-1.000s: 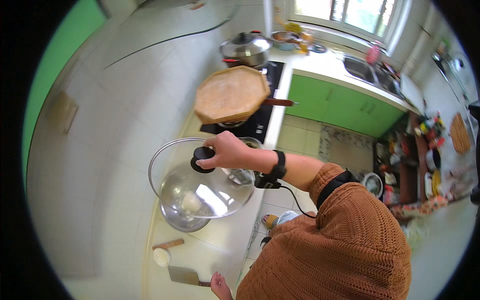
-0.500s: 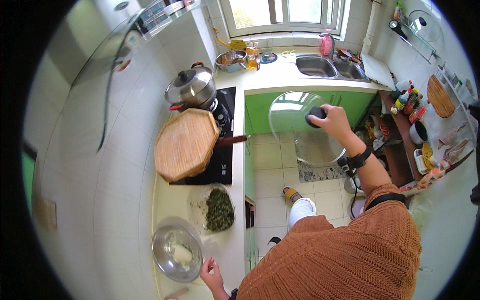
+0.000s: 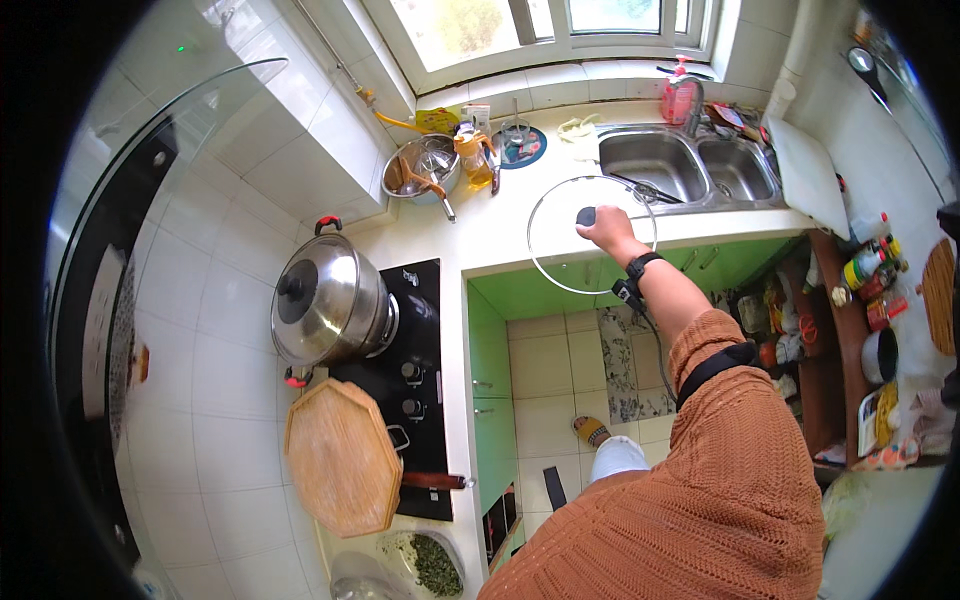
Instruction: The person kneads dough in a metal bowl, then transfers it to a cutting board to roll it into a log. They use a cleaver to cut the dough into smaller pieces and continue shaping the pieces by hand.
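Note:
My right hand (image 3: pixel 612 232) is closed round the black knob (image 3: pixel 587 216) of a clear glass pot lid (image 3: pixel 545 262). The lid hangs level above the front edge of the counter, just left of the double sink (image 3: pixel 650 165). It is see-through, with a thin pale rim. A watch-like band and a small cabled device sit on my right wrist. My left hand is out of the picture.
On the cooktop (image 3: pixel 425 320) stand a lidded steel pot (image 3: pixel 320 300) and a pan handle (image 3: pixel 432 480) beside an octagonal wooden board (image 3: pixel 342 455). A container of chopped greens (image 3: pixel 435 565) sits nearer. Bowl (image 3: pixel 420 165) and oil jug (image 3: pixel 474 160) stand by the window; shelves (image 3: pixel 825 330) line the right.
My right hand has carried the glass lid forward toward the sink counter. The view has shifted toward the window, and my left hand has left the picture.

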Demonstrator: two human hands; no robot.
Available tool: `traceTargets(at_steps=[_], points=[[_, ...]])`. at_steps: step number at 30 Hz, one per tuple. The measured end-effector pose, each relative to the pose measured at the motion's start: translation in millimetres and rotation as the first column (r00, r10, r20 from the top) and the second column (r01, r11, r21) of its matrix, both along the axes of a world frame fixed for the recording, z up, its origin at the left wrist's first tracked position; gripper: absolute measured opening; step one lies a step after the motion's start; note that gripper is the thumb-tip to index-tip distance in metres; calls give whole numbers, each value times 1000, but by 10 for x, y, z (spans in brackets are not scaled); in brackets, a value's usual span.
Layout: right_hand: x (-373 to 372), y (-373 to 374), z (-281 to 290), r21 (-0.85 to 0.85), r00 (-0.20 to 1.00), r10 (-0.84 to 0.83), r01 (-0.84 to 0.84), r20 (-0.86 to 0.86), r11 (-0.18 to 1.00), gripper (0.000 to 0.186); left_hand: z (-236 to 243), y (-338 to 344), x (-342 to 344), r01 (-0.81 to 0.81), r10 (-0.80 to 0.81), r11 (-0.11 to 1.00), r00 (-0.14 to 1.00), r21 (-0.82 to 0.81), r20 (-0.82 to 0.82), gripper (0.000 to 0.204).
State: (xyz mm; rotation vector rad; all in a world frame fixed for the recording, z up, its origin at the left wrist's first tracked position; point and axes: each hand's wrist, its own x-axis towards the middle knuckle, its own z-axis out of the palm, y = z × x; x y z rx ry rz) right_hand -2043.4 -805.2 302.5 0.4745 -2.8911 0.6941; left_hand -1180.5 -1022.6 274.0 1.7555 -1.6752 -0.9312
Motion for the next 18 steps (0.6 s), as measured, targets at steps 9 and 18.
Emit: traceTargets(at_steps=[9, 18], points=[[-1092, -808, -562, 16, 991, -23, 21, 131, 1000, 54, 161, 6, -1533, 74, -85, 989, 993, 129, 80, 28], [-1306, -1259, -704, -16, 988, -13, 16, 155, 1000, 55, 153, 33, -1689, 20, -39, 985, 993, 174, 111, 27]])
